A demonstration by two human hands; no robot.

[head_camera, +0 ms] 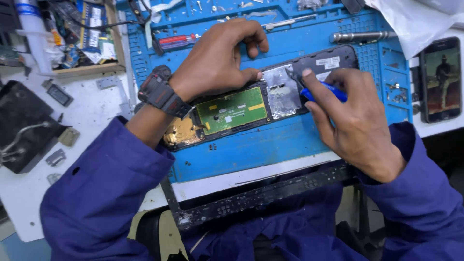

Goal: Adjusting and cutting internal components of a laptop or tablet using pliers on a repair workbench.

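**Two hands on an opened laptop palmrest**

The person works over a blue repair mat (270, 150) that covers the middle of a white bench (96, 111). On the mat lies a long black palmrest panel (333, 60), inner side up and tilted, its right end farther from the person than its left. A green circuit board (233, 109) sits in its middle, a silver metal plate (282, 90) just to the right of that, and a patch of gold foil (181, 133) at the left end.

The left hand (217, 60), with a dark watch (162, 94) on the wrist, lies spread on the panel's far edge, fingers apart and curled down, thumb tip pressing at the upper left corner of the silver plate; this looks like a bracing hold that keeps the panel from sliding. The right hand (355, 123) has its fingers clamped together on a blue-handled tool (328, 92), whose dark tip reaches onto the upper right part of the plate, so the plate lies between the left thumb and the tool tip, touched by both.

A red-handled screwdriver (176, 41) and a metal pen-like tool (360, 36) rest at the mat's far side, within reach. A phone (441, 79) lies to the right, and a black frame (256, 193) rests at the bench's near edge, by the person's lap
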